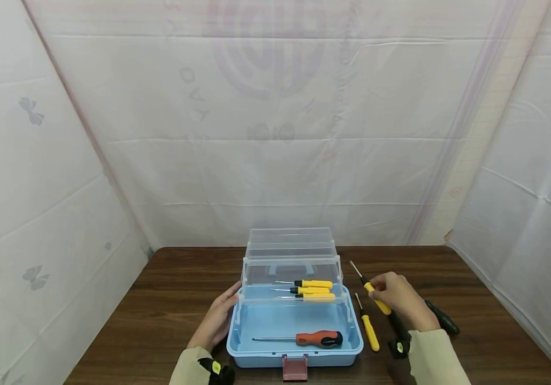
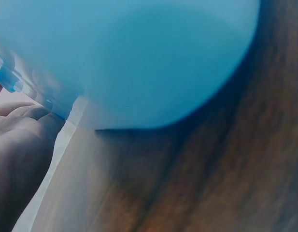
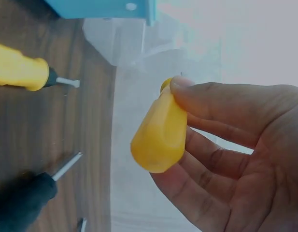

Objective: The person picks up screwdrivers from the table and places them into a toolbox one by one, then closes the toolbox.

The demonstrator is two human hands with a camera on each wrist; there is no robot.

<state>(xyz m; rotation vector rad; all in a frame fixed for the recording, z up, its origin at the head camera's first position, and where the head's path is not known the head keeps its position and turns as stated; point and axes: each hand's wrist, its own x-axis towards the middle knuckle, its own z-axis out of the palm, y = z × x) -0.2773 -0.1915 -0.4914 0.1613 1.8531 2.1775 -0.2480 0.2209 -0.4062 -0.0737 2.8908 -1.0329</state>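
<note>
My right hand [image 1: 397,297] pinches the yellow handle of a screwdriver [image 3: 161,133] between thumb and fingers, right of the toolbox. Its blade points up and leftward in the head view. The blue toolbox [image 1: 251,321] stands with its clear lid [image 1: 291,236] raised. My left hand [image 1: 217,315] rests against the box's left side, fingers stretched along it. Inside the box lies an orange-and-black screwdriver [image 1: 319,338]. Further back, several yellow screwdrivers [image 1: 316,291] lie side by side in a clear tray.
Another yellow screwdriver [image 1: 369,329] lies on the wooden table [image 1: 160,315], just right of the box. A dark-handled screwdriver [image 1: 443,318] lies beyond the right wrist. At the box's front hangs a pink latch [image 1: 295,368]. White sheeting [image 1: 275,171] encloses the table's back and sides.
</note>
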